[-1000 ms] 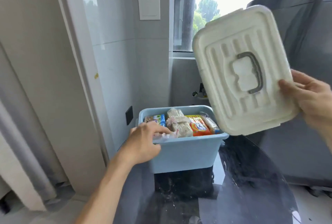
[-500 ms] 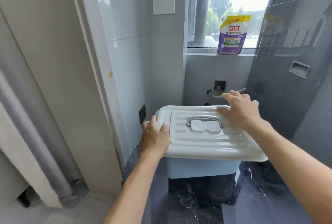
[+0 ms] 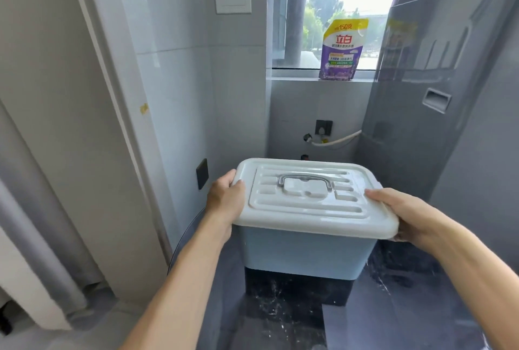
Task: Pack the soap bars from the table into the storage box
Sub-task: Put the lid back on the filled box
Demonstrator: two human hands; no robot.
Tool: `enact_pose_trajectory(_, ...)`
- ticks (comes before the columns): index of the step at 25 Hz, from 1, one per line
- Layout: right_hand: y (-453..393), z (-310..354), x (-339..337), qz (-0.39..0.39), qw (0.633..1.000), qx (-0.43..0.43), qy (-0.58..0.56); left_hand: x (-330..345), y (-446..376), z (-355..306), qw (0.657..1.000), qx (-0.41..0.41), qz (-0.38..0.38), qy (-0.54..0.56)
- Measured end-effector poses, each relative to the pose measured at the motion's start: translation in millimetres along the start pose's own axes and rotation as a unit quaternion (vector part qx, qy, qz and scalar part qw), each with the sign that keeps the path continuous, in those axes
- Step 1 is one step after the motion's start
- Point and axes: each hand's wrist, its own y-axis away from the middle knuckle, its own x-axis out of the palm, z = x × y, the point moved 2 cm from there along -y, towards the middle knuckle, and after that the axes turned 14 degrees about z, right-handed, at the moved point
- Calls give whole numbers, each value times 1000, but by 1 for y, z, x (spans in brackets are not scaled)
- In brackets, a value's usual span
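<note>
Head view: your left hand (image 3: 226,198) and right hand (image 3: 404,213) clasp opposite edges of the glossy white ribbed lid (image 3: 309,198); between them it covers the smooth pale-blue storage box (image 3: 306,254) on the dark marbled table (image 3: 280,316).

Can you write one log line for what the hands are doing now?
white plastic lid on blue plastic box | left hand at left edge | right hand at right corner

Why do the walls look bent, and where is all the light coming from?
Head view: the wide-angle lens bows the door frame and wall edges. Daylight enters through the window, which is nearly washed out behind the detergent pouch. Sheen shows on the white lid, the wall tiles and the dark table. The hands look sharp.
</note>
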Motion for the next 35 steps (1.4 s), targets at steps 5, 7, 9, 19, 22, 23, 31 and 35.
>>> enact_pose_trajectory(5,16,-16,-26,-149,988,-46,-15,28,-8,-7,998,10,48,42)
enact_pose_trajectory(7,16,-11,-30,-250,961,-112,26,34,-6,-3,994,7,13,105)
enact_pose_trajectory(9,16,-7,-29,-297,939,-126,119,35,-2,0,985,-11,-40,167)
enact_pose_trajectory(19,33,-31,-13,-114,988,-100,-36,36,-13,11,973,-71,-57,213)
enact_pose_trajectory(22,33,-23,-10,-132,973,-180,66,35,-17,14,976,-67,-59,199)
enact_pose_trajectory(23,33,-21,-9,-124,970,-196,75,35,-17,14,975,-74,-56,200)
enact_pose_trajectory(31,27,-19,-12,-117,975,-187,-6,31,-9,18,966,-73,-12,247)
enact_pose_trajectory(35,22,-14,-14,-114,974,-193,-22,27,-1,11,990,36,-108,87)
